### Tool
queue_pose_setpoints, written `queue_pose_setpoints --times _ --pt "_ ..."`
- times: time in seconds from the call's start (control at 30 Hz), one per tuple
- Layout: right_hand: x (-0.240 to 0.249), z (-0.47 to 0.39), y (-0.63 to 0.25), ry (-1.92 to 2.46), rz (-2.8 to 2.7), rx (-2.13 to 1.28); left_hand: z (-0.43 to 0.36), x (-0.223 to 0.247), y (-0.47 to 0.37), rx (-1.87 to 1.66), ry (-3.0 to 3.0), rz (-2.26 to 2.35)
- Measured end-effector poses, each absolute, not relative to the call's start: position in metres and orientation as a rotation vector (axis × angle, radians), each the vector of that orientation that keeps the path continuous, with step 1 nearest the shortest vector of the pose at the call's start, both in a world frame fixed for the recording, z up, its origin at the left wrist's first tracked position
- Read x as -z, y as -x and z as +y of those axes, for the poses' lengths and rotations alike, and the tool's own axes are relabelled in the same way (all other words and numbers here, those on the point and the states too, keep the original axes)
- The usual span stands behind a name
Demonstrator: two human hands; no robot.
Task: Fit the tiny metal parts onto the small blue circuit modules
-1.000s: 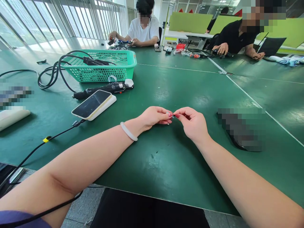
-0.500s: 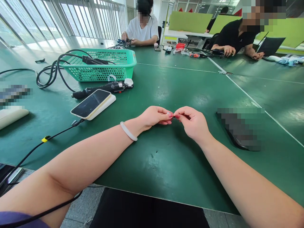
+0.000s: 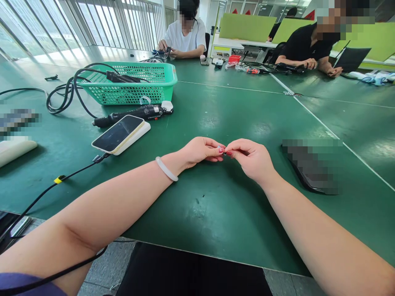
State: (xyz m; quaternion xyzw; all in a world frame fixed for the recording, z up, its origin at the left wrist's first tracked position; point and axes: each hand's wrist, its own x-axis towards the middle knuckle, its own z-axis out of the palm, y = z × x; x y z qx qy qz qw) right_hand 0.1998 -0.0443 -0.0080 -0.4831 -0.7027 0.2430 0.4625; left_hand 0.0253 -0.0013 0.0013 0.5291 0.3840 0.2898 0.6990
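Above the middle of the green table [image 3: 191, 213], my left hand [image 3: 203, 150] and my right hand [image 3: 249, 158] meet fingertip to fingertip. Thumb and forefinger of each are pinched together. A tiny dark bit shows between the two pinches, too small to name. A ring glints on my left hand, and a white bangle [image 3: 166, 169] circles that wrist. To the left of my hands, a phone [image 3: 119, 133] rests tilted on a white block. A dark, partly blurred-out object [image 3: 311, 168] lies right of my right hand.
A green perforated basket [image 3: 129, 94] with black cables stands at back left. In front of it lies a black handheld tool [image 3: 129, 116]. A black cable [image 3: 77, 169] runs from the phone to the table's front edge. Two people sit at the far side.
My hands stay pinched together at nearly the same spot; my right fingertips shift very slightly. At the far right, the other person's hand has moved a little to the right.
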Motion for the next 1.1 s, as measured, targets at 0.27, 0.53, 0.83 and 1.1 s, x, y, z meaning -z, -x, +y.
queue_pose_setpoints --times 0.27,0.53,0.83,1.1 --pt "0.008 -0.047 -0.196 1.256 -1.579 -0.734 -0.001 0.0 -0.027 -0.694 -1.121 0.834" --pt "0.007 -0.052 -0.188 1.315 -1.59 -0.597 -0.001 0.0 -0.026 -0.715 -1.087 0.824" --pt "0.011 -0.048 -0.194 1.483 -1.55 -0.487 0.0 0.0 -0.028 -0.861 -0.955 0.907" --pt "0.019 -0.042 -0.179 1.573 -2.119 -0.28 0.002 0.003 -0.028 -0.936 -0.937 0.907"
